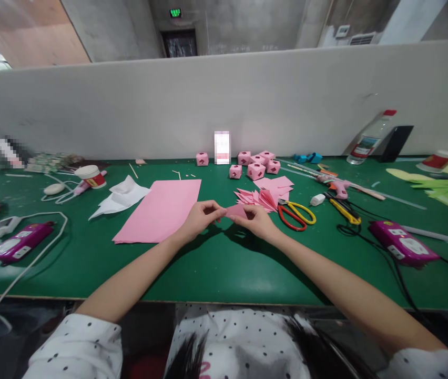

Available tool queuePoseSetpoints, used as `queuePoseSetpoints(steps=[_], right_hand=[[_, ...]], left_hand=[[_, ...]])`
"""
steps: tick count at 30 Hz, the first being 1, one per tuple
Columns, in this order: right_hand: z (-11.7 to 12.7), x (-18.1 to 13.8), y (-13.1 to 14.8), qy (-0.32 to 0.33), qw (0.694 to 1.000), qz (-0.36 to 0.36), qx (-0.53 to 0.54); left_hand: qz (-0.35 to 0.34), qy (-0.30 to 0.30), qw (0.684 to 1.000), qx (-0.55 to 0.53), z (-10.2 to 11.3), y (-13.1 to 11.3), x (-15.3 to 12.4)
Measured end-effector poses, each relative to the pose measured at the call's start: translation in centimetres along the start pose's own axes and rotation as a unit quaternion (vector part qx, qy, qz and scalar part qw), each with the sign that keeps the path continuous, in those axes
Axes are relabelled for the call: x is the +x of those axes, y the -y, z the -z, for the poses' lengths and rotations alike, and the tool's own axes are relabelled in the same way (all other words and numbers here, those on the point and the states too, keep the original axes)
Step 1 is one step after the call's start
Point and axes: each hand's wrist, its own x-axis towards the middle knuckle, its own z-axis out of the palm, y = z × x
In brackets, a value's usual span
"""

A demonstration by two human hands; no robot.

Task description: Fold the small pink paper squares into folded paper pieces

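Note:
Between my two hands, just above the green tabletop, is a small piece of pink paper [236, 211]. My left hand [204, 218] pinches its left end with thumb and forefinger. The right end is gripped by my right hand [258, 221]. A stack of large pink sheets [161, 210] lies beside my left hand. Behind my right hand are a pile of folded pink paper strips [259, 199] and some small pink squares [277, 185]. Scissors [297, 215] with red and yellow handles rest to the right of that hand. Several folded pink paper cubes [256, 170] stand farther back.
Crumpled white paper [121, 196] and a paper cup [90, 177] are at left. On the right lie a yellow utility knife [344, 209], a pink glue gun [340, 188], a purple power strip [403, 242] and cables. A phone [222, 147] leans on the partition [129, 110]. A bottle [369, 139] tilts there too.

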Motion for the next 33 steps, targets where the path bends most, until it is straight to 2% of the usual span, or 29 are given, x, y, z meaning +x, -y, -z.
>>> queuePoseSetpoints(steps=[5, 8, 11, 14, 16, 21, 26, 31, 33], right_hand=[[0.1, -0.2, 0.1, -0.039, 0.989, 0.033, -0.137], [0.2, -0.3, 0.1, -0.052, 0.977, 0.059, -0.199], [0.4, -0.3, 0.3, -0.038, 0.959, 0.103, -0.262], [0.9, 0.0, 0.7, -0.025, 0.931, 0.152, -0.33], [1.5, 0.2, 0.9, -0.037, 0.924, 0.16, -0.345], [3.8, 0.7, 0.6, -0.058, 0.952, 0.121, -0.277], [5.3, 0.9, 0.4, -0.09, 0.943, 0.106, -0.302], [3.6, 0.9, 0.6, -0.137, 0.982, 0.054, -0.121], [2.4, 0.7, 0.7, -0.123, 0.989, 0.039, -0.067]], left_hand=[[-0.011, 0.049, 0.995, 0.085, 0.0, 0.2, -0.1], [-0.042, 0.042, 0.987, 0.149, -0.3, 0.1, -0.2], [-0.07, 0.041, 0.979, 0.189, -0.5, 0.1, -0.3], [-0.075, 0.03, 0.977, 0.196, -0.7, 0.0, -0.2], [-0.071, 0.014, 0.98, 0.184, -0.8, -0.1, -0.2], [-0.052, -0.012, 0.986, 0.16, -0.7, 0.1, -0.1], [-0.044, -0.022, 0.988, 0.143, -0.2, 1.0, 0.1], [-0.038, -0.024, 0.993, 0.107, 0.1, 0.9, 0.1], [-0.035, -0.019, 0.994, 0.099, 0.0, 0.8, 0.0]])
